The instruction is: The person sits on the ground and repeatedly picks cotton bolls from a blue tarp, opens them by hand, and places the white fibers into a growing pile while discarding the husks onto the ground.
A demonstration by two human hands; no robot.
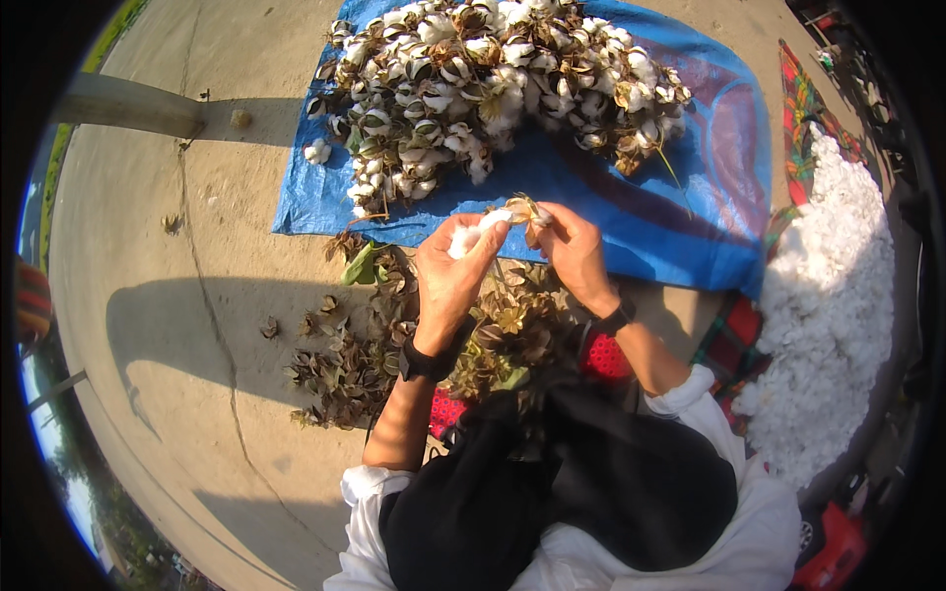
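Observation:
My left hand (pixel 457 273) pinches a tuft of white cotton fibre (pixel 465 240) between thumb and fingers. In my right hand (pixel 575 251) is a dry brown cotton boll husk (pixel 526 212), held by the fingertips. Some white fibre stretches from the left thumb towards the husk, so the two hands nearly meet. Both are above the near edge of a blue plastic tarp (pixel 665 244). A large heap of cotton bolls in their husks (pixel 443 96) lies on the tarp beyond my hands. Below my hands, emptied brown husks (pixel 510 318) are piled on the ground.
To the right, a long mound of loose white cotton (pixel 828 325) rests on a plaid cloth (pixel 739 332). A grey post (pixel 133 103) stands at the far left of the concrete floor (pixel 251 414). One stray boll (pixel 317 151) sits at the tarp's left side.

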